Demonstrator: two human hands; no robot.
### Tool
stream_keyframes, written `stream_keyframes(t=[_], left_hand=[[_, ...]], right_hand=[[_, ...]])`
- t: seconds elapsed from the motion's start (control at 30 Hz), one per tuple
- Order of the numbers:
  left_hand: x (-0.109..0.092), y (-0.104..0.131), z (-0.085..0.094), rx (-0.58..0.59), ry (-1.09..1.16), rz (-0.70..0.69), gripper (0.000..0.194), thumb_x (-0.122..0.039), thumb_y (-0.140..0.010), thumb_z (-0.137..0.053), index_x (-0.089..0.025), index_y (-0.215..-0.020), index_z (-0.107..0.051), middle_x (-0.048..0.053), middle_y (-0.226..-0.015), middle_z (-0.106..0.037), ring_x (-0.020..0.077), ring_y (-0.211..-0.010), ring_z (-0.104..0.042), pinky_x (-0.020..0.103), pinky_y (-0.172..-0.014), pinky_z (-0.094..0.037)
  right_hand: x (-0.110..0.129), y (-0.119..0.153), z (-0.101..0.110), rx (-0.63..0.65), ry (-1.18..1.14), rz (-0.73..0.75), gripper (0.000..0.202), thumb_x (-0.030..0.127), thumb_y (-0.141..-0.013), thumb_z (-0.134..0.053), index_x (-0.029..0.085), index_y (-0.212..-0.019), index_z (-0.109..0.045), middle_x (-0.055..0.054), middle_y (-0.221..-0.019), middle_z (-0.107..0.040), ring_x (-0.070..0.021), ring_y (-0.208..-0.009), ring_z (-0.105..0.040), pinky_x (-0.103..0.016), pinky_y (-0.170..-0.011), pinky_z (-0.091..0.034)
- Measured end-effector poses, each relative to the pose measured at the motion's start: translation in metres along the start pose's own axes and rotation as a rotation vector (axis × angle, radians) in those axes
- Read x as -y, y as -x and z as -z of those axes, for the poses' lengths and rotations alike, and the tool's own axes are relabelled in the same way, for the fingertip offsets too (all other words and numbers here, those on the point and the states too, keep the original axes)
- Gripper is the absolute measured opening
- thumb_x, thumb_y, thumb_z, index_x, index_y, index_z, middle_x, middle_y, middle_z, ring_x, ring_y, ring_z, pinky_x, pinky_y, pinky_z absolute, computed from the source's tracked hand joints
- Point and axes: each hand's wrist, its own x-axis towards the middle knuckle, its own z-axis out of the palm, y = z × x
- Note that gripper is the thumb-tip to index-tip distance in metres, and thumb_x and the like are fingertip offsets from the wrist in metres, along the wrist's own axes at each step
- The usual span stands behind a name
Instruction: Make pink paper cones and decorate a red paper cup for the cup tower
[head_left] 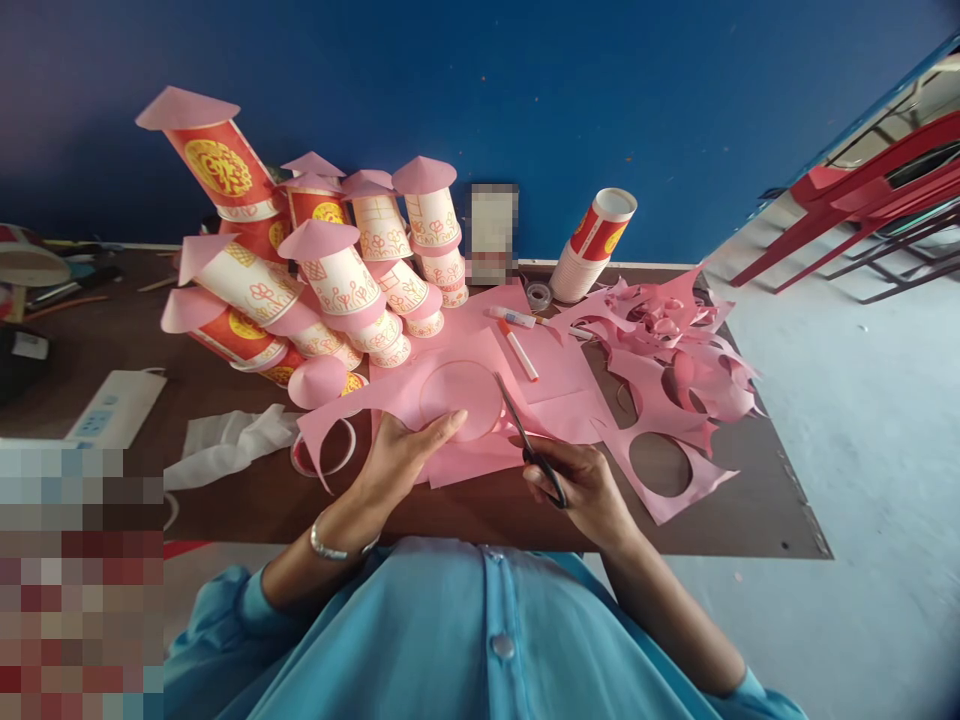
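My left hand grips a sheet of pink paper, thumb on top, with a drawn circle outlined on it. In my right hand is a pair of scissors, its blades reaching up to the right side of the circle. The paper's lower right edge is partly hidden behind the scissors and fingers. Under it lie more pink sheets. An orange and white marker and a glue stick rest on them, just beyond the blades.
Paper-cup towers with pink cone roofs crowd the table's left back. A stack of cups stands at back right, near a small tape roll. Cut pink scraps cover the right side. A larger tape roll lies by my left wrist.
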Motion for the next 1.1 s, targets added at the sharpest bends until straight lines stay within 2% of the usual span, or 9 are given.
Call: stream_keyframes(t=[0.3, 0.43, 0.57, 0.77, 0.9, 1.0, 1.1], left_hand=[[0.004, -0.003, 0.001, -0.011, 0.056, 0.091, 0.019, -0.03, -0.065, -0.082, -0.016, -0.056, -0.071, -0.002, -0.052, -0.058, 0.0125, -0.054, -0.058, 0.025, -0.057, -0.062], [0.008, -0.002, 0.002, 0.002, 0.095, 0.095, 0.022, -0.033, -0.063, -0.086, -0.018, -0.058, -0.072, -0.001, -0.056, -0.062, 0.0152, -0.061, -0.064, 0.029, -0.066, -0.065], [0.004, -0.002, 0.002, 0.003, 0.132, 0.039, 0.024, -0.035, -0.058, -0.089, -0.018, -0.062, -0.072, 0.002, -0.061, -0.069, 0.0202, -0.066, -0.069, 0.034, -0.071, -0.066], [0.004, -0.001, 0.005, -0.09, 0.05, 0.043, 0.006, -0.026, -0.064, -0.082, -0.022, -0.067, -0.079, 0.006, -0.061, -0.074, 0.0249, -0.071, -0.075, 0.034, -0.072, -0.067], [0.002, -0.002, 0.005, -0.113, 0.062, 0.048, 0.004, -0.025, -0.065, -0.082, -0.021, -0.067, -0.08, 0.008, -0.074, -0.079, 0.0271, -0.081, -0.077, 0.032, -0.075, -0.067], [-0.001, -0.004, 0.004, -0.086, 0.091, 0.07, 0.004, -0.023, -0.066, -0.081, -0.021, -0.066, -0.078, 0.009, -0.076, -0.078, 0.0279, -0.087, -0.077, 0.034, -0.08, -0.068], [-0.001, -0.007, 0.006, -0.106, 0.082, 0.026, 0.008, -0.022, -0.064, -0.083, -0.02, -0.069, -0.077, 0.006, -0.072, -0.074, 0.0281, -0.088, -0.077, 0.034, -0.081, -0.068]], right_hand=[[-0.003, 0.001, 0.005, 0.008, 0.055, -0.036, 0.035, 0.042, -0.082, -0.076, 0.016, -0.106, -0.081, 0.003, -0.059, -0.053, -0.0093, -0.051, -0.046, -0.023, -0.047, -0.042], [-0.003, 0.002, 0.007, 0.026, 0.045, -0.033, 0.035, 0.04, -0.084, -0.074, 0.016, -0.108, -0.081, 0.002, -0.059, -0.054, -0.0088, -0.05, -0.046, -0.022, -0.046, -0.041], [-0.003, 0.002, 0.007, 0.023, 0.019, -0.028, 0.033, 0.038, -0.084, -0.075, 0.016, -0.108, -0.081, 0.002, -0.059, -0.055, -0.0083, -0.05, -0.045, -0.022, -0.047, -0.041], [-0.005, 0.004, 0.006, 0.025, 0.007, -0.039, 0.037, 0.04, -0.084, -0.076, 0.015, -0.111, -0.081, 0.002, -0.06, -0.056, -0.0082, -0.05, -0.045, -0.022, -0.046, -0.041], [-0.009, 0.006, 0.008, 0.024, -0.037, -0.064, 0.035, 0.04, -0.084, -0.077, 0.015, -0.109, -0.081, 0.002, -0.059, -0.056, -0.0081, -0.05, -0.045, -0.022, -0.046, -0.042], [-0.011, 0.007, 0.01, 0.034, -0.08, -0.086, 0.038, 0.042, -0.082, -0.079, 0.015, -0.11, -0.081, 0.001, -0.062, -0.058, -0.0082, -0.05, -0.046, -0.023, -0.046, -0.041], [-0.011, 0.006, 0.012, 0.053, -0.085, -0.093, 0.041, 0.044, -0.082, -0.08, 0.016, -0.111, -0.081, 0.0, -0.062, -0.059, -0.0085, -0.051, -0.045, -0.023, -0.047, -0.041]])
